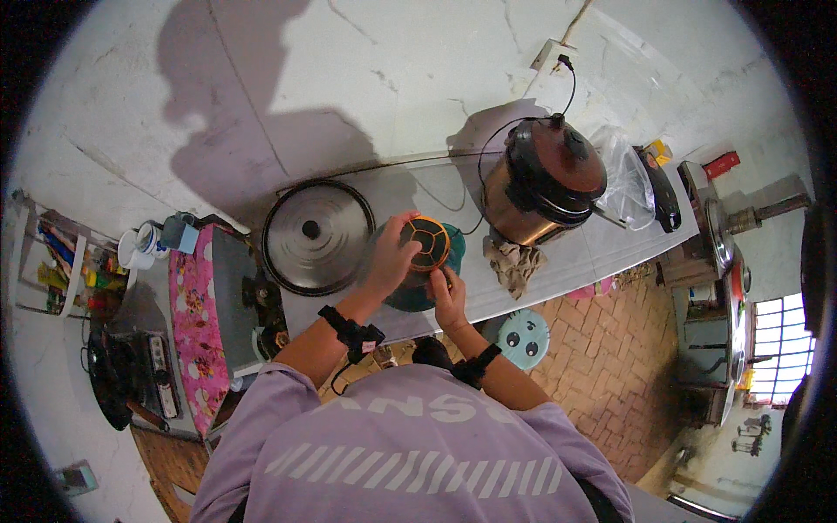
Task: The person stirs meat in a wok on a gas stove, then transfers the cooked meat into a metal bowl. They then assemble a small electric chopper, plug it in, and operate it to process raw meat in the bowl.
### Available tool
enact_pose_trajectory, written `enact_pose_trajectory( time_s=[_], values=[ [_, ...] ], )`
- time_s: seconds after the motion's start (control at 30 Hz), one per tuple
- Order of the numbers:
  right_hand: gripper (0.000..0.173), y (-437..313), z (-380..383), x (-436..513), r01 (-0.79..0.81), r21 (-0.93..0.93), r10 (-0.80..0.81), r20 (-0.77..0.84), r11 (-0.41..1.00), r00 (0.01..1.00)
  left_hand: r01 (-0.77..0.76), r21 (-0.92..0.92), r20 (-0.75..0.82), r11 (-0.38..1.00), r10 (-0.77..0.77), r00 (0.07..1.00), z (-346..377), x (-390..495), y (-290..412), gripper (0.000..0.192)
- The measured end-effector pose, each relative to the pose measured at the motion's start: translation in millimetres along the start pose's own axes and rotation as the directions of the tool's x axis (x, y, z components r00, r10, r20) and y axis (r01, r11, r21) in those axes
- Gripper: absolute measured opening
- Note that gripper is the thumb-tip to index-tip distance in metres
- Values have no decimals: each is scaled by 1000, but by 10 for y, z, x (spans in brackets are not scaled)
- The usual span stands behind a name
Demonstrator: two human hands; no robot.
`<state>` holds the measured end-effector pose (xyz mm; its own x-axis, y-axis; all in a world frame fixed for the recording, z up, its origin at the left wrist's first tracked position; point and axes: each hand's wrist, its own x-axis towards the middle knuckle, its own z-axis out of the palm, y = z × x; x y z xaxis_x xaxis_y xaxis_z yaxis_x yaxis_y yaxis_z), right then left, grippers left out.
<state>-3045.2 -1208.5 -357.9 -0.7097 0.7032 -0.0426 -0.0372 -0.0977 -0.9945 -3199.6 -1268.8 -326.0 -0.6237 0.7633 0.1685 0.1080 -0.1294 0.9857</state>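
Note:
Both hands hold a round orange-rimmed piece with a spoked frame above the counter. My left hand grips its left side, with the thumb over the rim. Fingers of my right hand pinch its lower right edge. Beneath it is a dark green, see-through round container, partly hidden by the hands. To the left lies a large round lid with a black knob. An electric pressure cooker stands to the right, with a crumpled brown cloth at its base.
The white counter runs along the wall. A clear plastic bag lies right of the cooker, whose cord reaches a wall socket. A round blue stool stands on the brick floor. At left are a pink floral cloth and a wok.

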Motion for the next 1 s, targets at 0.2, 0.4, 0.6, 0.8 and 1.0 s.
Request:
enact_pose_trajectory(
  time_s=[0.2, 0.4, 0.6, 0.8, 1.0],
  values=[
    [32, 15, 5, 4, 31, -35, -31, -1, 999, 1000, 27, -33, -14, 999, -28, 1000, 16, -4, 59, 50],
    [31, 52, 5, 18, 47, -13, -47, -5, 999, 999, 45, -16, -23, 999, -46, 999, 11, 1, 47, 49],
    [30, 59, 6, 40, 52, -32, -53, -13, 998, 999, 52, -6, -8, 999, -52, 999, -12, 10, -18, 51],
    [30, 50, 13, 29, 44, -23, -45, -6, 999, 999, 41, -34, -7, 999, -42, 999, -6, 30, -41, 49],
    [32, 30, 27, 16, 43, -29, -44, -15, 999, 999, 63, -96, -4, 993, -64, 998, 0, 26, -8, 48]
  ],
)
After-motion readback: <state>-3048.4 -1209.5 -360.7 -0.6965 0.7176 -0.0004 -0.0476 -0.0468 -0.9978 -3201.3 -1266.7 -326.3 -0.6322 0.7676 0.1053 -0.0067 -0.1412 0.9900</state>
